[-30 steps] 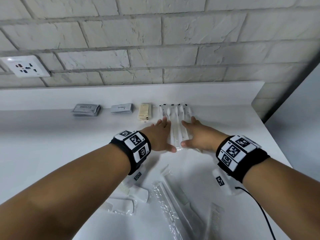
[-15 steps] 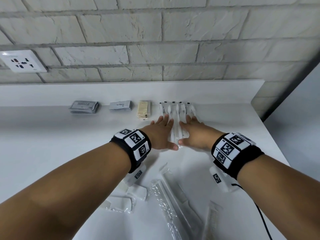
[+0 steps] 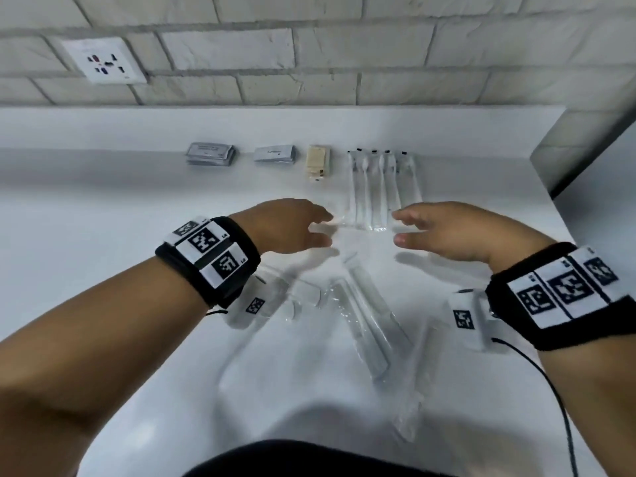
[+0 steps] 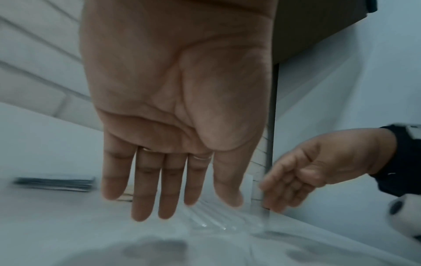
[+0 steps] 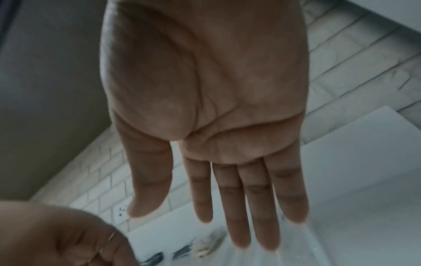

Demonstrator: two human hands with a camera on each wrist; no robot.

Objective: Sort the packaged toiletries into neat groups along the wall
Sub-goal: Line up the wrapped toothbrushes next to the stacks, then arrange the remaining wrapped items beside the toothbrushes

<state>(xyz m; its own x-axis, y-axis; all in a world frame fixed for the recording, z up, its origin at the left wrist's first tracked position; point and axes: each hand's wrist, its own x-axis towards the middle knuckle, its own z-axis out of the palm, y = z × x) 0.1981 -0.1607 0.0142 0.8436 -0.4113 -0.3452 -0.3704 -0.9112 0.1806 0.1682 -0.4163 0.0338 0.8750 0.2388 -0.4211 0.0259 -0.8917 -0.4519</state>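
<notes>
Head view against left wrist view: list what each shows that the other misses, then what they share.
Only the head view: the wall socket, the loose wrapped combs lying near the person, and both wristbands. Only the left wrist view: the left hand's palm, fingers straight and holding nothing. Both: the right hand, the bagged toothbrushes by the wall, the grey packet stack, and the white counter.
</notes>
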